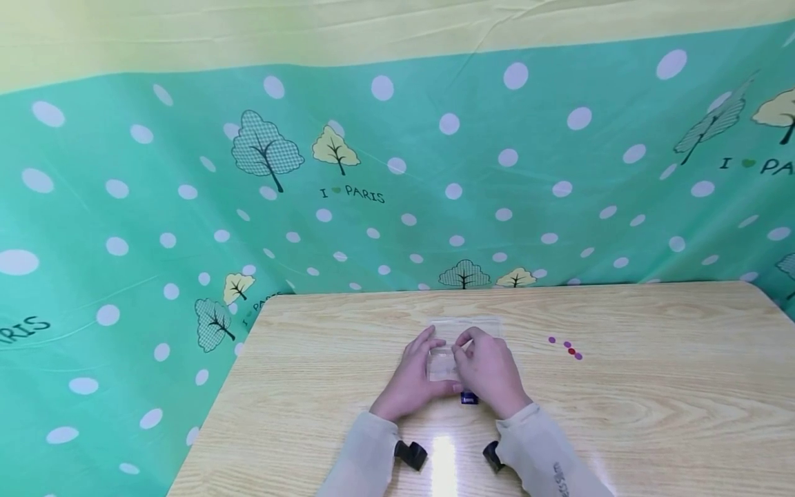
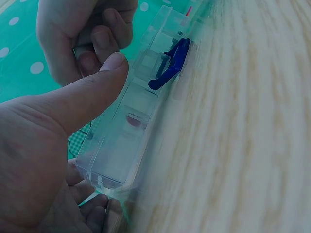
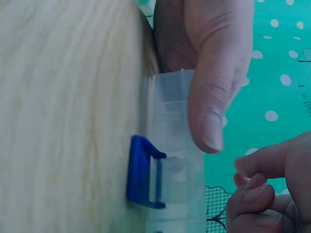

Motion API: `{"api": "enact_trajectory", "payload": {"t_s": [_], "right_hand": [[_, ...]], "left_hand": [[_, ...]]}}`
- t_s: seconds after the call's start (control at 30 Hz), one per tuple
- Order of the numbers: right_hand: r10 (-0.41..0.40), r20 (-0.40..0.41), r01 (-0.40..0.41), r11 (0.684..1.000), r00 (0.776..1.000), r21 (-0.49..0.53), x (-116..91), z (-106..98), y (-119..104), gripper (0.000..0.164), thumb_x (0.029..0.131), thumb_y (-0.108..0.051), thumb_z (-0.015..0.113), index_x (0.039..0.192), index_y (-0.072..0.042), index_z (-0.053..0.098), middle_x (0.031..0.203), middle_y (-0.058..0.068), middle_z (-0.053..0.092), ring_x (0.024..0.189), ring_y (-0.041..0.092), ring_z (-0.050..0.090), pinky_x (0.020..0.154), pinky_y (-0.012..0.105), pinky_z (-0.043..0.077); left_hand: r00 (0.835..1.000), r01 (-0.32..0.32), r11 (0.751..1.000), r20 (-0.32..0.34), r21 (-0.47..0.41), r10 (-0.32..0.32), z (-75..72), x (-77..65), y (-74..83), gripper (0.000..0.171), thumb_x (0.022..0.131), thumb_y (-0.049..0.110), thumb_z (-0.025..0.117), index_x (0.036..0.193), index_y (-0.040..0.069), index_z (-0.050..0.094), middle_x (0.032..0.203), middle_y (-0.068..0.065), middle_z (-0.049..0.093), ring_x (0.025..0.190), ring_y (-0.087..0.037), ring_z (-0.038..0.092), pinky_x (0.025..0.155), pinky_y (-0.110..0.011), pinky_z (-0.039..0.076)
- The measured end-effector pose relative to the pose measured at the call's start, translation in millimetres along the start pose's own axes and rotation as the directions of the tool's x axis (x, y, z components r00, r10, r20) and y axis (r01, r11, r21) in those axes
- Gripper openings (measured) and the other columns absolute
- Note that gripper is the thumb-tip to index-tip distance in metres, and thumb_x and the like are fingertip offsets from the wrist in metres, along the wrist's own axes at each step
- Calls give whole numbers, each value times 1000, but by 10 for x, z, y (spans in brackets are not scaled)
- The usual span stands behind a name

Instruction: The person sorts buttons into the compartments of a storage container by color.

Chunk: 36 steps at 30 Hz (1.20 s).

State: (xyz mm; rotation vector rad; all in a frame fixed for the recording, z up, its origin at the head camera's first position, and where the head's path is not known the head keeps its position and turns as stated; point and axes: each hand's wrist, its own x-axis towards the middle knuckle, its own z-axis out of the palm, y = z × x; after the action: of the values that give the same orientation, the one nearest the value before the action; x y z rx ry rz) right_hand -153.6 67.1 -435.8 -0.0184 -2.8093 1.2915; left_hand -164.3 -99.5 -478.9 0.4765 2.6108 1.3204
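- Transparent plastic box [image 1: 442,367], set on the wooden table [image 1: 652,400] between both hands, divided into small compartments, with blue latch [image 3: 138,170] jutting out at six o'clock, from the near wall.
- Left hand [image 1: 417,378] at eight o'clock of the box, gripping it: thumb along the near side, other fingers around the left end.
- Right hand [image 1: 488,366] at four o'clock, above the box, fingers curled and tips of thumb and forefinger close together; not possible to tell whether pinching something small or nothing.
- Reddish piece [image 2: 133,120] inside the box, toward its left end.
- Three purple discs [image 1: 552,339] and one red disc [image 1: 571,351] on the table, at three o'clock, well apart from the box.
- By appearance, box probably light, thin-walled, rather stiff, smooth and easy to slide. Better to hold it low by the end walls, without strong squeezing; better not to pull by the latch, likely fragile at its hinge.
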Motion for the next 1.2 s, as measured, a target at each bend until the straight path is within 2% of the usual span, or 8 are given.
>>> {"api": "enact_trajectory", "payload": {"t_s": [0.33, 0.83, 1.2], "right_hand": [[26, -40, -25, 1000, 999, 15, -29, -141, 36, 9, 94, -15, 67, 99, -7, 67, 64, 0, 55, 51, 15, 48, 44, 28, 39], [69, -57, -69, 998, 996, 9, -50, -329, 158, 14, 96, -15, 64, 104, -4, 66, 66, 3, 55, 52, 16, 49, 44, 28, 39], [112, -84, -114, 993, 990, -17, -42, -488, 325, 19, 97, -16, 62, 110, -2, 64, 70, 5, 55, 54, 18, 48, 46, 29, 39]], "left_hand": [[1000, 8, 1000, -2, 8, -8, 18, 9, -23, 84, 74, 47, 87, 142, 13, 52, 167, -1, 20, 152, -30, 17, 118, -59, 25], [1000, 17, 1000, 3, 21, -17, 13, -2, -15, 88, 73, 48, 86, 145, 14, 49, 167, 0, 18, 152, -30, 17, 118, -58, 25], [1000, 15, 999, 0, 33, -15, 13, 3, -7, 90, 71, 48, 86, 146, 15, 49, 167, 1, 18, 152, -30, 17, 118, -59, 25]]}}
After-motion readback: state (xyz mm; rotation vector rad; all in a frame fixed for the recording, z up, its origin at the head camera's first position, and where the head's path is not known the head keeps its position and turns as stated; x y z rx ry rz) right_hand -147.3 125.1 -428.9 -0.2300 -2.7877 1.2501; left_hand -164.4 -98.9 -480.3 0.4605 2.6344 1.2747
